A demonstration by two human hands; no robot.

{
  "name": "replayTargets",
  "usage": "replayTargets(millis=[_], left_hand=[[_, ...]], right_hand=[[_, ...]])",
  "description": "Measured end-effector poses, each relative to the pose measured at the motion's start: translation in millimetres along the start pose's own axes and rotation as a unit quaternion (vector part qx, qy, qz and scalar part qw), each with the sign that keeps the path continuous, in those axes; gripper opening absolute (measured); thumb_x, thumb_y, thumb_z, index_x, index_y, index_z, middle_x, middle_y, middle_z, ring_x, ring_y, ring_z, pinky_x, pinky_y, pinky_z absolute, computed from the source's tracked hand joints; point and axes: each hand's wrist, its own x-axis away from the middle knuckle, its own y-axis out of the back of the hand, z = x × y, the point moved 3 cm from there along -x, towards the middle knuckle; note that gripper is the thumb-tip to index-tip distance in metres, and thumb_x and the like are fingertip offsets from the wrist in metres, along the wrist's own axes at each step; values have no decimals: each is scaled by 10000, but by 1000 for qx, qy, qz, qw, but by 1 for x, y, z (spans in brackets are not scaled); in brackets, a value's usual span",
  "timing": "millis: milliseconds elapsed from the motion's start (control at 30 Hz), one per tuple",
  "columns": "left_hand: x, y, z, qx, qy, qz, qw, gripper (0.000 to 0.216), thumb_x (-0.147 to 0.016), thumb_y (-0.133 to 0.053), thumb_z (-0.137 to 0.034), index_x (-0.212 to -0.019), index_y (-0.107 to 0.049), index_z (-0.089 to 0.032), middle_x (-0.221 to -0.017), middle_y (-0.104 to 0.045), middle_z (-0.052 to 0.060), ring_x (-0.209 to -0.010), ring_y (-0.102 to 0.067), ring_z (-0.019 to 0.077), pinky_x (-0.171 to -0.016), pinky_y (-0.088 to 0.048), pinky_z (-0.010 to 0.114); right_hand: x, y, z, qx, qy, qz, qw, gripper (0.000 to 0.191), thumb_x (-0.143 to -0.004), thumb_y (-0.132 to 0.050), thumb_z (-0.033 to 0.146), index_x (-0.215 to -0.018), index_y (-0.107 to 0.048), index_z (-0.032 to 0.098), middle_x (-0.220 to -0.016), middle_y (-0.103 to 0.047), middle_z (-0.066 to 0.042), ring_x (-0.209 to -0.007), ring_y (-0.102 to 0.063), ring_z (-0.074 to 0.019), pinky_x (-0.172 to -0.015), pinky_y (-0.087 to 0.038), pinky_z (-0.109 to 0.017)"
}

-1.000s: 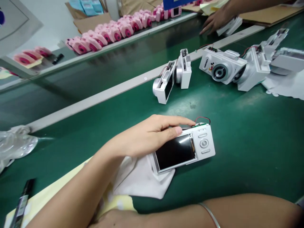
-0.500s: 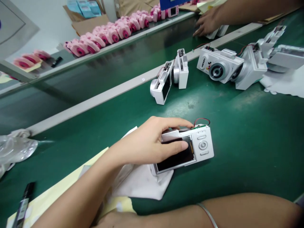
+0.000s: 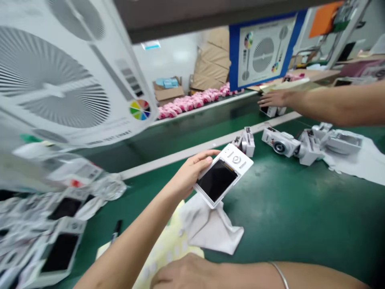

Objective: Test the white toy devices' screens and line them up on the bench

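Note:
My left hand (image 3: 189,174) is closed round the left end of a white toy camera (image 3: 224,174) and holds it tilted above the green belt (image 3: 300,216), its dark screen facing me. A white cloth (image 3: 210,226) hangs from under the camera down to the belt. My right hand (image 3: 180,275) lies at the bottom edge next to a pale yellow sheet (image 3: 168,249); only its back shows and its fingers are hidden. A thin bracelet sits on that wrist.
Several white cameras (image 3: 279,142) lie on the belt at the right beside a white cloth (image 3: 361,160). Another person's hand (image 3: 275,98) reaches over one. Pink cameras (image 3: 192,102) line the far rail. Test charts (image 3: 60,80) stand left and behind. Bagged parts (image 3: 60,224) and a black marker (image 3: 116,230) lie left.
My left hand has lifted the camera off the belt and tilted it, the cloth trailing below. My view has swung upward, bringing the charts and bagged parts into sight.

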Motion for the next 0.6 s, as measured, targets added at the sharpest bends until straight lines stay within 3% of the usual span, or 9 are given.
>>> replayTargets(millis=[133,267,367,467,533,600], left_hand=[[64,51,-4,57,-1,-121,991,416,-604,-687,-329,-973,-614,-151,-828,-649,37,-660,-571,139,-518,-393,169],[138,97,23,146,0,-234,961,316,-625,-660,-229,-926,-622,-142,-852,-662,35,-659,-587,130,-570,-438,177],[174,112,52,206,12,-259,944,239,-683,-607,-178,-919,-614,-140,-822,-665,42,-672,-612,146,-599,-463,198],[187,115,79,268,11,-261,928,209,-728,-569,-162,-935,-596,-159,-807,-663,37,-677,-626,153,-625,-478,222],[187,116,92,299,4,-256,919,196,-750,-547,-160,-942,-585,-169,-803,-663,32,-689,-632,156,-643,-482,231],[185,116,100,308,-3,-251,918,194,-772,-518,-154,-956,-575,-175,-812,-665,30,-704,-632,155,-650,-481,232]], right_hand=[[-5,24,14,-15,4,-128,992,68,-713,-416,137,-703,-473,173,-846,-622,-50,-701,-587,-106,-579,-463,-161],[-7,58,33,-50,-19,-258,965,144,-726,-407,69,-793,-484,171,-868,-521,-73,-783,-541,-125,-696,-468,-213],[-15,74,29,-104,-161,-322,927,65,-774,-446,162,-765,-503,191,-958,-461,-77,-904,-499,-172,-792,-431,-301],[-29,66,14,-263,-327,-327,847,141,-758,-474,301,-670,-477,191,-1034,-444,-80,-1032,-441,-229,-874,-369,-382],[-41,54,8,-341,-351,-304,817,178,-713,-506,336,-632,-451,187,-1030,-451,-76,-1055,-420,-241,-899,-345,-402],[-48,42,5,-367,-348,-288,813,205,-693,-532,350,-615,-436,185,-1012,-452,-72,-1043,-424,-236,-905,-344,-403]])
